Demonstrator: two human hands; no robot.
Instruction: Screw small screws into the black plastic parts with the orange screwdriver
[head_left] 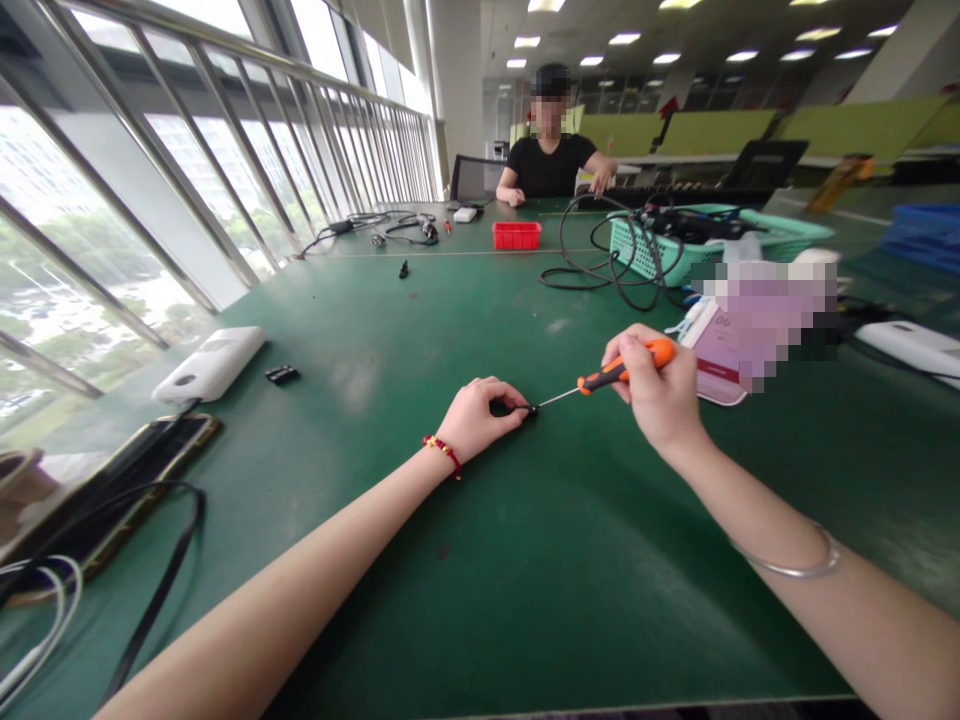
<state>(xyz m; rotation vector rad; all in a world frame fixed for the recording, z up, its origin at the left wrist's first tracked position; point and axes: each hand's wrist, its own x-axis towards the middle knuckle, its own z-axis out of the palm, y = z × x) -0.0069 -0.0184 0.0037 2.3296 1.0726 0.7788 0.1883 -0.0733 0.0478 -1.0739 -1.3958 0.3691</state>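
Counter [420, 610]: green, smooth, faintly scuffed
Left hand [480, 412]: narrowed, fingertips pinching a tiny black piece [533, 410] out between both hands
Right hand [664, 390]: wrapped round a screwdriver [626, 368], contoured orange-and-black handle, slim straight metal shaft reaching the piece
Basket [694, 257]: turquoise perforated plastic
Bin [517, 238]: red plastic, rectangular

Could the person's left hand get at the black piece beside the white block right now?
Probably yes: nothing visible stands between the left hand and the black piece. It seems to be pinching a small dark part at the screwdriver tip, though, so it would likely need to let go first.
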